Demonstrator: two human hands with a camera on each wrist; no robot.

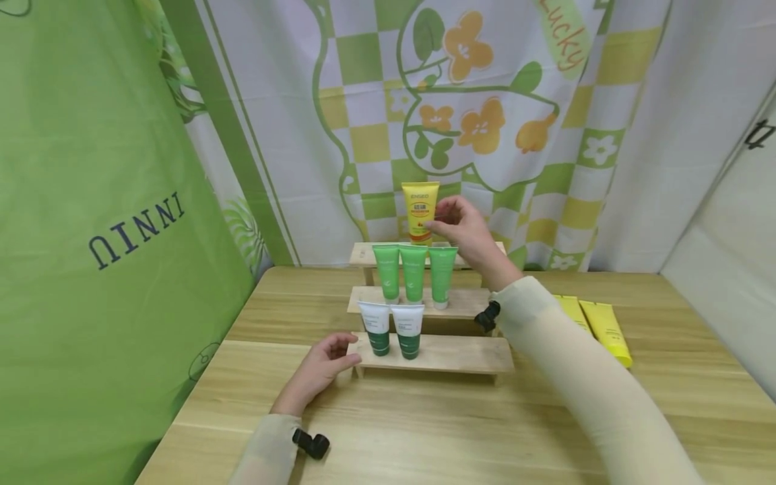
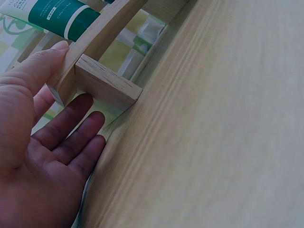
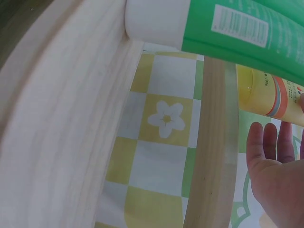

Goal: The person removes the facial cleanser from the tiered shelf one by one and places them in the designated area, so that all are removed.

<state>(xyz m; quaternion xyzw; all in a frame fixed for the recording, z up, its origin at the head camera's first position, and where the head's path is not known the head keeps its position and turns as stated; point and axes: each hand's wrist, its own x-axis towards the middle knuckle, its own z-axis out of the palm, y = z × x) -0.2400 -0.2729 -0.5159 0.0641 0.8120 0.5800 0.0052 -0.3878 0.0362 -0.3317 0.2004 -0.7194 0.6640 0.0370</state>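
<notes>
Yellow tube: upright at rear of top shelf, cap end down; full seating unconfirmed. Probably light, soft-walled, slick; squeeze gently. Suggested hold: side edges, low, near stiffer cap end. Right grip: pinches tube edge, thumb on front. Left grip: holds end of lowest shelf. Left wrist view exposes fingers below shelf; right wrist view, barcode on green tube. Head view shows neither.

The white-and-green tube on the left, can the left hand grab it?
Probably yes: the left hand is at the left end of the bottom shelf, and nothing stands between it and that tube.
</notes>
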